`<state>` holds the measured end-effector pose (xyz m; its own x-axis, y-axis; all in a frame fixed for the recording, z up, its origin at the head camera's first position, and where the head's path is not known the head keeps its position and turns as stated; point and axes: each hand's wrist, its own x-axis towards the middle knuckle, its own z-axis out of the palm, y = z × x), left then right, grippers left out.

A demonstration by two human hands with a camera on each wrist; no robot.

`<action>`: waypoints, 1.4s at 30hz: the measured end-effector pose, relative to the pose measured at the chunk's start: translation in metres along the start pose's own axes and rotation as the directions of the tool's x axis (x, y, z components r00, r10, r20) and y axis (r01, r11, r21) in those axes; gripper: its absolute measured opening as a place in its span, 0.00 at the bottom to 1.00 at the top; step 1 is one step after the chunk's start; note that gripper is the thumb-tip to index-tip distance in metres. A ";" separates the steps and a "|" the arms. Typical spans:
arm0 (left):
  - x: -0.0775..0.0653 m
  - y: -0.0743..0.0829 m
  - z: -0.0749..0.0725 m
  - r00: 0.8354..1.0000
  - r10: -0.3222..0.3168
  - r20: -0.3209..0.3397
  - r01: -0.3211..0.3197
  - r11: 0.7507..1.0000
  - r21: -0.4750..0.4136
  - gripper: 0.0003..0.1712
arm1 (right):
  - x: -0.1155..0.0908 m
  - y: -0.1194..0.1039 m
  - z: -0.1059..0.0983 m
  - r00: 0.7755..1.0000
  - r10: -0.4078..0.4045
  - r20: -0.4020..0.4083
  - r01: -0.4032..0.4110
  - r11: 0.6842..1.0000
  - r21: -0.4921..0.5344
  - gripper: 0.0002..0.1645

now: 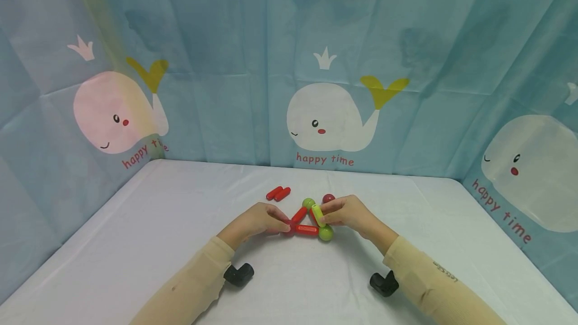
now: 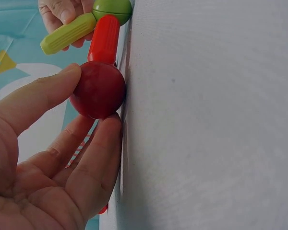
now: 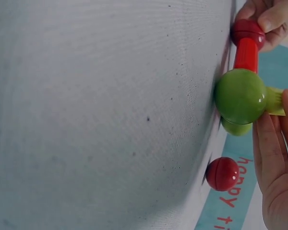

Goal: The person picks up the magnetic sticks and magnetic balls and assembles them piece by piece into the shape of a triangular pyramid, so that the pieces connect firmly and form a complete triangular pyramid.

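My left hand (image 1: 259, 220) pinches a red ball (image 2: 98, 91) between thumb and fingers, low over the white table. Red rods (image 1: 307, 230) join that ball and two green balls into a triangle lying on the table. Between the thumb and fingers of my right hand (image 1: 351, 214) is a yellow-green rod (image 1: 318, 215). Its lower end meets the near green ball (image 3: 240, 96), and it stands up from that corner at a tilt. The far green ball (image 1: 309, 203) sits at the back corner. Part of the right red rod is hidden behind the yellow-green one.
Behind the triangle lie two loose red rods (image 1: 282, 194) side by side. A loose red ball (image 1: 328, 198) rests just beyond my right hand. A blue curtain (image 1: 226, 114) with whale prints hangs along the table's back edge. Black mounts (image 1: 239, 275) sit at both wrists.
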<state>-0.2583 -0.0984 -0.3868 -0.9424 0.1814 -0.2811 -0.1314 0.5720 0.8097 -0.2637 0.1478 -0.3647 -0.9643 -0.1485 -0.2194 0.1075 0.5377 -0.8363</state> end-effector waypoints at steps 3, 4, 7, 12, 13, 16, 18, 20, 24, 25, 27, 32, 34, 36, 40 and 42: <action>-0.001 0.000 0.000 1.000 0.004 0.003 -0.004 1.000 0.006 0.14 | 0.000 -0.001 -0.001 1.000 0.010 0.003 -0.010 1.000 -0.009 0.19; -0.001 0.000 0.000 1.000 0.006 0.004 -0.006 1.000 0.007 0.14 | -0.001 -0.002 -0.001 1.000 0.017 0.000 -0.017 1.000 -0.017 0.19; -0.002 0.001 -0.001 1.000 0.010 0.008 -0.010 1.000 0.006 0.14 | -0.002 -0.002 -0.004 1.000 0.028 -0.011 -0.028 0.999 -0.031 0.20; -0.001 0.001 -0.001 1.000 0.009 0.005 -0.009 1.000 0.009 0.14 | -0.003 0.001 -0.010 1.000 0.010 -0.006 -0.010 0.999 -0.035 0.19; -0.001 0.001 0.000 1.000 0.009 0.004 -0.009 1.000 0.011 0.14 | -0.004 0.002 -0.011 1.000 0.009 -0.004 -0.009 0.999 -0.041 0.19; 0.000 0.002 0.000 1.000 0.005 0.005 -0.005 1.000 0.016 0.14 | -0.005 0.005 -0.012 0.999 0.031 -0.006 -0.032 0.998 -0.048 0.19; 0.001 0.003 -0.001 1.000 0.001 0.004 -0.001 1.000 0.023 0.14 | -0.006 0.007 -0.012 0.999 0.047 -0.005 -0.047 0.998 -0.042 0.18; 0.002 0.003 -0.003 1.000 -0.014 -0.006 0.014 1.000 0.023 0.15 | -0.007 0.009 -0.011 0.999 0.050 0.003 -0.050 0.998 -0.023 0.18; 0.008 0.002 -0.011 0.997 -0.054 -0.058 0.054 0.998 0.010 0.15 | -0.009 0.011 -0.010 0.998 0.044 0.045 -0.045 0.999 0.027 0.19; 0.010 0.002 -0.014 0.995 -0.066 -0.075 0.067 0.998 0.010 0.15 | -0.009 0.012 -0.010 0.998 0.043 0.055 -0.044 0.998 0.033 0.20; 0.015 0.002 -0.020 0.991 -0.079 -0.108 0.080 0.997 0.010 0.15 | -0.010 0.013 -0.009 0.997 0.042 0.072 -0.045 0.998 0.041 0.20; 0.027 0.001 -0.039 0.981 -0.079 -0.178 0.072 0.996 -0.044 0.16 | -0.007 0.015 -0.006 0.996 0.058 0.071 -0.059 0.998 0.020 0.20; 0.032 0.002 -0.045 0.977 -0.063 -0.206 0.050 0.997 -0.066 0.17 | -0.007 0.016 -0.006 0.995 0.064 0.071 -0.065 0.998 0.016 0.19; 0.038 0.003 -0.050 0.971 -0.053 -0.234 0.041 0.998 -0.058 0.18 | -0.007 0.016 -0.006 0.995 0.062 0.081 -0.063 0.998 0.013 0.20; 0.049 0.005 -0.057 0.959 -0.057 -0.276 0.053 0.998 -0.020 0.18 | -0.008 0.016 -0.005 0.994 0.057 0.097 -0.060 0.998 0.027 0.19; 0.054 0.005 -0.058 0.956 -0.067 -0.284 0.067 0.998 -0.010 0.18 | -0.008 0.015 -0.004 0.993 0.055 0.104 -0.058 0.998 0.032 0.19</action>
<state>-0.3274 -0.1321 -0.3677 -0.9798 -0.0926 -0.1770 -0.1978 0.5746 0.7942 -0.2555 0.1606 -0.3738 -0.9265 -0.2043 -0.3159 0.1713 0.5183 -0.8379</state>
